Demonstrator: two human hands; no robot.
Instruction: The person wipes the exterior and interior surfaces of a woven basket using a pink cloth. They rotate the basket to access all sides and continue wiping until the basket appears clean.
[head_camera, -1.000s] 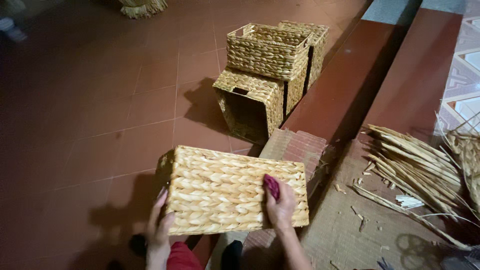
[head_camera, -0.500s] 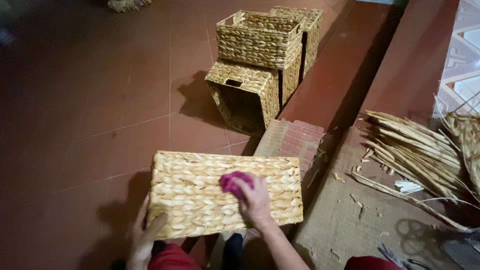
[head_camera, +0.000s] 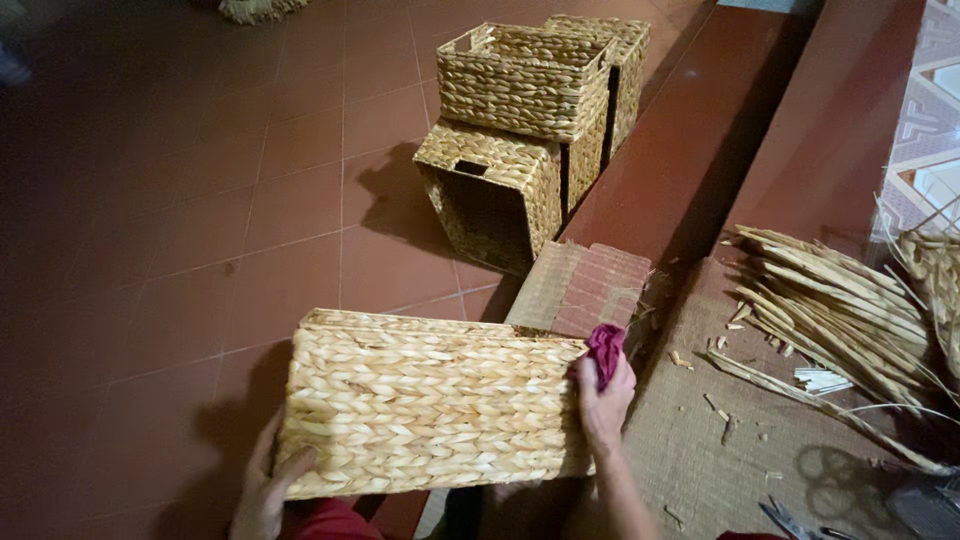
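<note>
1. Red tiled floor (head_camera: 200, 200), three finished woven baskets (head_camera: 525, 110) stacked behind.
2. Woven basket (head_camera: 430, 405) held low in front, near a woven mat (head_camera: 700, 440).
3. Left hand (head_camera: 268, 490) fingers curled on its left corner; right hand (head_camera: 603, 395) fingers pressing a magenta cloth (head_camera: 605, 350) against its right edge.

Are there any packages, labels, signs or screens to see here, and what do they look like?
None in view: no package, label, sign or screen. There are only plain woven baskets, one under the hands and a stack on the tiled floor, plus a bundle of dried stalks.
</note>
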